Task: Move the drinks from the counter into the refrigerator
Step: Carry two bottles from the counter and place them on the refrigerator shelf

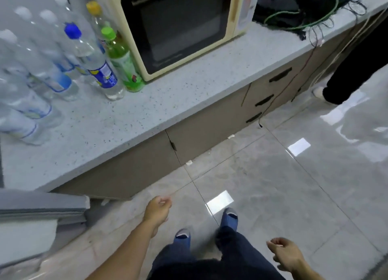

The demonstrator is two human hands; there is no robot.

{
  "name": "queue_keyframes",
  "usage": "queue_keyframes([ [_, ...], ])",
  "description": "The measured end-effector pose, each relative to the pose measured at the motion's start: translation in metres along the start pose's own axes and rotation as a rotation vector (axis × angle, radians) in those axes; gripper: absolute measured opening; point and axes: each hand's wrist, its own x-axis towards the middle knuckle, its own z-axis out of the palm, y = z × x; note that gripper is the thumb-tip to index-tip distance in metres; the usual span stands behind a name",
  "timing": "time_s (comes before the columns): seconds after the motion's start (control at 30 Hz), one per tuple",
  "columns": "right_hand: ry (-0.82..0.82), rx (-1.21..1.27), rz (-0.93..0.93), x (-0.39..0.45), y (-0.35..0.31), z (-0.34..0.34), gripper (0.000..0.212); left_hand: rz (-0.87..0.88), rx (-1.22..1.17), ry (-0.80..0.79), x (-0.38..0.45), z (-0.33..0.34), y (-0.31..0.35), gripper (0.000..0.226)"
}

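Currently: bottles (63,59) all on counter (130,120) | left hand (157,211) loosely curled, empty | right hand (285,254) loosely curled, empty | fridge unseen.

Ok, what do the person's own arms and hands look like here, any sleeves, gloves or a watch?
Both forearms are bare up to the frame edge: no sleeves show. The left hand and the right hand wear no gloves, and no watch or rings can be made out. Below them are dark trousers and blue slippers.
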Motion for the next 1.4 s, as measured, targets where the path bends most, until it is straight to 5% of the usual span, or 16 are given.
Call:
queue_keyframes([
  [0.23, -0.165, -0.221, -0.266, 0.047, -0.142, -0.010, 0.013, -0.194, -0.253, 0.241, -0.030, 0.004, -0.027, 0.014],
  [0.47, -0.352, -0.326, -0.631, 0.011, -0.285, 0.066, 0.009, -0.285, -0.467, 0.477, -0.039, -0.004, -0.036, 0.011],
  [0.83, -0.621, -0.456, -1.192, -0.133, -0.443, 0.203, 0.011, 0.244, -0.700, 0.605, -0.002, -0.123, 0.098, 0.011],
  [1.07, -0.728, -0.405, -1.300, -0.209, -0.519, 0.292, 0.028, 0.298, -0.930, 1.025, 0.008, -0.231, 0.175, 0.053],
  [1.2, -0.717, -0.371, -1.393, -0.246, -0.555, 0.340, 0.052, 0.279, -1.089, 1.091, 0.016, -0.273, 0.195, 0.075],
  [1.4, -0.757, -0.338, -1.553, -0.277, -0.594, 0.396, 0.066, 0.176, -0.859, 1.134, 0.035, -0.313, 0.210, 0.096],
])
